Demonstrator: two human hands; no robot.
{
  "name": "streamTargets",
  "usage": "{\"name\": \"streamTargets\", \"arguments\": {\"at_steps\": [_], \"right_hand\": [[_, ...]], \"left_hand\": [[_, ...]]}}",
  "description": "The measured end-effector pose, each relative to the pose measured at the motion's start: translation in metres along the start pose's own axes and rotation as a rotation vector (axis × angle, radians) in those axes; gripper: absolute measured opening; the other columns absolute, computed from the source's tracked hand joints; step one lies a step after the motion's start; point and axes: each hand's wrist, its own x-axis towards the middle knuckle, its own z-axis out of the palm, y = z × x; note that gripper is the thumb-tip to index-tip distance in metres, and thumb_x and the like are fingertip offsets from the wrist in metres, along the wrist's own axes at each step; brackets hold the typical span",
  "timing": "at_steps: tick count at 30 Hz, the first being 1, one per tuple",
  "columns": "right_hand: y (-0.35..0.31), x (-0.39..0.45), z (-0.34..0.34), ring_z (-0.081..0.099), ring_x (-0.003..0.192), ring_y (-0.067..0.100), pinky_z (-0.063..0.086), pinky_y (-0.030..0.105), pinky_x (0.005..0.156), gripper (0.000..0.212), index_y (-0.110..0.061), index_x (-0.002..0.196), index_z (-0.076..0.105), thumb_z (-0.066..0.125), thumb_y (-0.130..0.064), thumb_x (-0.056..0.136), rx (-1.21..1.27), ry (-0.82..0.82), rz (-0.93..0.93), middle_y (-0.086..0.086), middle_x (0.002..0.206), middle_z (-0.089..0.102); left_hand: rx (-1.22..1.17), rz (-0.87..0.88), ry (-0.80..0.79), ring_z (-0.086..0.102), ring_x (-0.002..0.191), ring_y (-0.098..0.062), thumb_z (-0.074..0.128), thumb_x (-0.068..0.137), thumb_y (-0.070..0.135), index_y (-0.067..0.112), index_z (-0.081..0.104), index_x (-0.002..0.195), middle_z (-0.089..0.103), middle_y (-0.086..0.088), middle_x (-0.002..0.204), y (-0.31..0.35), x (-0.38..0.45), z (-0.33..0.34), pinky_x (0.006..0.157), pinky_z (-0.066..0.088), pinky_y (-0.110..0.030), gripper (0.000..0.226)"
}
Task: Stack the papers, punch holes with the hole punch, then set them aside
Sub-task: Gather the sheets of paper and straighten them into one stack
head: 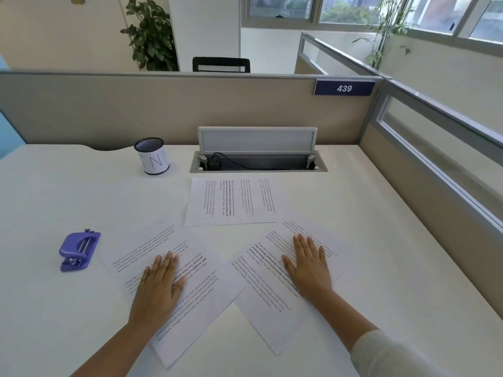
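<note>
Single head-worn wide-angle view, looking forward and down from close above the desk [81,191]. Facing the partition [163,110] at the far edge; windows [353,9] are showing beyond. Edges are bowing.

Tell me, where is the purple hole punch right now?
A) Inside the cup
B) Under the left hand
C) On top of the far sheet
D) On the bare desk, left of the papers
D: the hole punch sits alone on the desk, left of the sheet under the left hand, untouched.
</note>
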Motion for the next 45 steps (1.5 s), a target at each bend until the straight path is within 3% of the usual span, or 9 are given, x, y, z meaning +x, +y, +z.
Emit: {"name": "streamTargets", "arguments": {"at_steps": [10, 12, 15, 20, 28, 33, 39, 42, 45], "right_hand": [[0.001, 0.005, -0.011, -0.012, 0.146, 0.019, -0.009, 0.038, 0.116, 0.119, -0.018, 0.149, -0.004, -0.033, -0.078, 0.051, 0.005, -0.051, -0.044, 0.002, 0.159, -0.009], [0.001, 0.006, -0.024, -0.008, 0.147, 0.021, -0.004, 0.043, 0.118, 0.110, -0.018, 0.149, -0.001, -0.019, -0.081, 0.061, 0.015, -0.036, -0.011, 0.003, 0.159, -0.007], [0.011, 0.006, -0.040, -0.004, 0.147, 0.026, 0.003, 0.059, 0.113, 0.091, -0.021, 0.149, -0.001, 0.027, -0.074, 0.081, -0.035, 0.011, 0.139, 0.004, 0.159, -0.005], [0.040, 0.010, -0.056, 0.005, 0.144, 0.036, 0.010, 0.071, 0.106, 0.116, -0.022, 0.148, -0.003, 0.058, -0.075, 0.064, 0.103, -0.076, 0.479, 0.012, 0.158, 0.001], [0.043, 0.015, -0.059, 0.030, 0.131, 0.032, 0.030, 0.058, 0.101, 0.108, -0.017, 0.145, 0.012, 0.057, -0.075, 0.066, 0.063, -0.088, 0.510, 0.016, 0.141, 0.033], [0.038, 0.008, -0.061, 0.035, 0.126, 0.034, 0.035, 0.050, 0.097, 0.080, -0.011, 0.141, 0.022, 0.060, -0.049, 0.082, 0.149, 0.017, 0.497, 0.017, 0.136, 0.040], [0.037, 0.001, -0.071, 0.052, 0.116, 0.029, 0.034, 0.043, 0.098, 0.054, -0.022, 0.141, 0.029, 0.050, -0.018, 0.091, 0.291, 0.216, 0.446, 0.009, 0.129, 0.056], [0.034, 0.001, -0.085, 0.060, 0.101, 0.028, 0.045, 0.042, 0.092, 0.050, -0.025, 0.138, 0.033, 0.048, -0.016, 0.090, 0.317, 0.260, 0.414, 0.008, 0.118, 0.063], [0.032, 0.002, -0.105, 0.060, 0.073, 0.020, 0.049, 0.033, 0.065, 0.051, -0.028, 0.135, 0.038, 0.053, -0.017, 0.087, 0.428, 0.214, 0.379, 0.003, 0.102, 0.064]], "left_hand": [[-0.033, -0.010, 0.020, 0.040, 0.132, -0.030, 0.000, 0.087, 0.064, 0.006, 0.046, 0.134, 0.045, -0.011, 0.141, 0.000, -0.002, -0.002, 0.105, 0.030, -0.045, 0.087], [-0.027, -0.008, 0.028, 0.041, 0.130, -0.031, 0.000, 0.088, 0.063, 0.005, 0.049, 0.132, 0.048, -0.011, 0.139, 0.001, -0.002, -0.003, 0.104, 0.031, -0.044, 0.087], [-0.033, -0.009, 0.027, 0.041, 0.131, -0.030, -0.001, 0.087, 0.064, 0.006, 0.049, 0.132, 0.047, -0.011, 0.139, 0.001, -0.002, -0.003, 0.104, 0.031, -0.044, 0.089], [-0.043, -0.004, 0.027, 0.036, 0.134, -0.028, -0.002, 0.085, 0.066, 0.007, 0.045, 0.135, 0.044, -0.009, 0.142, 0.000, -0.003, -0.003, 0.107, 0.027, -0.042, 0.091], [-0.068, -0.002, 0.040, 0.034, 0.136, -0.027, 0.006, 0.085, 0.066, 0.008, 0.044, 0.135, 0.042, -0.009, 0.144, 0.002, -0.004, -0.005, 0.109, 0.027, -0.044, 0.086], [-0.059, -0.004, 0.029, 0.033, 0.136, -0.027, 0.017, 0.083, 0.055, 0.008, 0.044, 0.136, 0.041, -0.009, 0.144, 0.002, -0.005, -0.006, 0.110, 0.026, -0.044, 0.075], [-0.083, 0.006, 0.020, 0.030, 0.137, -0.028, 0.017, 0.082, 0.056, 0.008, 0.045, 0.134, 0.038, -0.009, 0.146, 0.005, -0.006, -0.008, 0.110, 0.025, -0.044, 0.076], [-0.096, 0.069, 0.044, 0.046, 0.125, -0.037, 0.047, 0.087, 0.039, 0.008, 0.061, 0.110, 0.045, -0.014, 0.140, 0.010, -0.003, -0.013, 0.093, 0.046, -0.048, 0.042], [-0.147, 0.109, 0.121, 0.052, 0.118, -0.034, 0.068, 0.080, 0.017, 0.009, 0.063, 0.100, 0.045, -0.013, 0.140, 0.023, 0.003, -0.021, 0.085, 0.051, -0.042, 0.022]]}}
